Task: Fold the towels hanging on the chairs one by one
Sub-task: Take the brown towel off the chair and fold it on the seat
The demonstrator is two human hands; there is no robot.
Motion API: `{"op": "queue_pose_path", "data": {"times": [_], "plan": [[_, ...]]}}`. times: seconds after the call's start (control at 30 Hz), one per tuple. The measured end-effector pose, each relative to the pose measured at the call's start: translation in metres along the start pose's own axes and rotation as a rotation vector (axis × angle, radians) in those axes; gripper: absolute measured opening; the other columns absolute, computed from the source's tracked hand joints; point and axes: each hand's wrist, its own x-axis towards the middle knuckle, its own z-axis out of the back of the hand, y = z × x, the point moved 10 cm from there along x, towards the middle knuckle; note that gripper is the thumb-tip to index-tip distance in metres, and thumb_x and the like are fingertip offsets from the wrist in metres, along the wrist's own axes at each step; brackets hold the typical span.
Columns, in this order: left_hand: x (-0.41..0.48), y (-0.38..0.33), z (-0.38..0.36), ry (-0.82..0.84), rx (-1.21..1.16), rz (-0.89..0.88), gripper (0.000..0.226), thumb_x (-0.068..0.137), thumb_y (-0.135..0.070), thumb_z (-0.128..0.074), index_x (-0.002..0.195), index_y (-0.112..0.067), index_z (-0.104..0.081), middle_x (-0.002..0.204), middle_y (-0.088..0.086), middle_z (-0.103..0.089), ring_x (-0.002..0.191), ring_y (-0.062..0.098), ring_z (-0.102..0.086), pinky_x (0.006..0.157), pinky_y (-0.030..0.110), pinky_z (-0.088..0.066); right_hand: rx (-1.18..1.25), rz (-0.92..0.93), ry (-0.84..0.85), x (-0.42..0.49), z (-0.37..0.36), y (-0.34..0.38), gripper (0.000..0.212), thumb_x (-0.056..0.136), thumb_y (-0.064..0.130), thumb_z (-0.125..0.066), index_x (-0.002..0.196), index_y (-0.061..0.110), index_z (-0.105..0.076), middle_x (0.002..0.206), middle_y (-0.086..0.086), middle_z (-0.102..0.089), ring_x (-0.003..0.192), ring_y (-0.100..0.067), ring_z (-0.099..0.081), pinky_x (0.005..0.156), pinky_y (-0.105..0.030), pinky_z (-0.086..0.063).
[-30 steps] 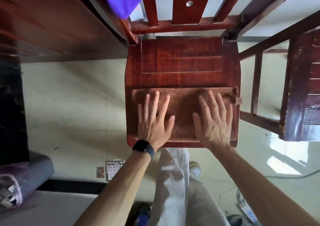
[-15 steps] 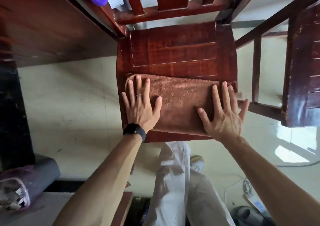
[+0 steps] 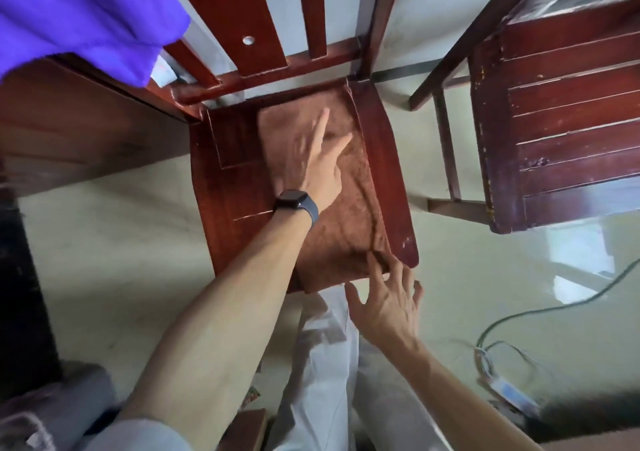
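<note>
The brown terry towel (image 3: 332,222), folded oblong, lies on the glossy wooden chair seat (image 3: 388,173). Left hand (image 3: 318,170) presses flat, fingers spread. Right hand (image 3: 388,301), fingers splayed, touches its near corner.

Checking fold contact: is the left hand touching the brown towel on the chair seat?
Touching. Head view shows the left hand lying flat, blurred, on the brown towel, no gap visible.

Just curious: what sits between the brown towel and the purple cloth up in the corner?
In the head view, bare seat wood and the chair's back rail lie between the brown towel and purple cloth.
</note>
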Motion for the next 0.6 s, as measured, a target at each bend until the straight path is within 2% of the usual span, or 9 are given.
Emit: {"op": "queue_pose_path", "data": {"times": [0.07,0.17,0.23,0.3,0.4,0.5,0.6], "plan": [[-0.046,0.021,0.008,-0.177,-0.215,0.187,0.057,0.082,0.001,-0.054,0.133,-0.025,-0.057,0.158,0.007,-0.024,0.143,0.024,-0.031,0.114,0.043,-0.035,0.1,-0.013,-0.054,0.011,0.019,-0.014,0.049,0.087,0.049,-0.059,0.13,0.026,-0.056,0.129,-0.005,-0.053,0.119,-0.03,-0.047,0.096,-0.047,-0.041],[-0.141,0.056,0.008,-0.338,-0.239,0.544,0.051,0.078,-0.011,-0.062,0.128,-0.017,-0.056,0.133,0.014,-0.048,0.119,0.027,-0.05,0.101,0.034,-0.04,0.292,-0.075,-0.035,0.027,0.032,-0.037,0.035,0.087,0.036,-0.065,0.115,0.017,-0.054,0.11,-0.009,-0.056,0.102,-0.033,-0.05,0.088,-0.044,-0.044],[-0.199,0.077,-0.014,-0.274,-0.356,0.803,0.045,0.082,-0.018,-0.068,0.125,-0.011,-0.055,0.123,0.016,-0.052,0.111,0.031,-0.053,0.097,0.036,-0.042,0.408,-0.136,0.047,0.038,0.027,-0.044,0.033,0.087,0.031,-0.065,0.111,0.013,-0.052,0.102,-0.007,-0.057,0.1,-0.033,-0.053,0.086,-0.041,-0.044],[-0.239,0.086,-0.046,-0.139,-0.458,1.01,0.041,0.085,-0.028,-0.07,0.118,-0.009,-0.058,0.118,0.015,-0.058,0.11,0.031,-0.056,0.095,0.037,-0.046,0.487,-0.22,0.119,0.047,0.017,-0.05,0.031,0.087,0.029,-0.067,0.111,0.012,-0.056,0.096,-0.002,-0.062,0.102,-0.031,-0.059,0.087,-0.038,-0.046],[-0.258,0.084,-0.062,-0.104,-0.525,1.069,0.025,0.087,-0.032,-0.068,0.102,-0.012,-0.067,0.103,0.01,-0.071,0.104,0.028,-0.063,0.088,0.033,-0.05,0.53,-0.309,0.181,0.057,0.001,-0.056,0.033,0.086,0.031,-0.07,0.112,0.013,-0.065,0.1,-0.006,-0.071,0.102,-0.03,-0.065,0.091,-0.04,-0.051],[-0.263,0.085,-0.067,-0.129,-0.654,1.106,0.016,0.089,-0.032,-0.067,0.096,-0.017,-0.067,0.097,0.004,-0.073,0.091,0.022,-0.068,0.082,0.03,-0.051,0.671,-0.39,0.207,0.054,-0.008,-0.063,0.031,0.081,0.035,-0.075,0.106,0.017,-0.073,0.089,-0.003,-0.07,0.084,-0.026,-0.063,0.084,-0.04,-0.054],[-0.269,0.087,-0.067,-0.147,-0.881,1.118,0.013,0.092,-0.029,-0.065,0.095,-0.017,-0.061,0.093,-0.001,-0.07,0.073,0.013,-0.071,0.063,0.027,-0.049,0.746,-0.385,0.197,0.042,-0.001,-0.064,0.017,0.08,0.039,-0.076,0.09,0.028,-0.068,0.088,0.003,-0.071,0.081,-0.022,-0.066,0.083,-0.041,-0.058]]}}
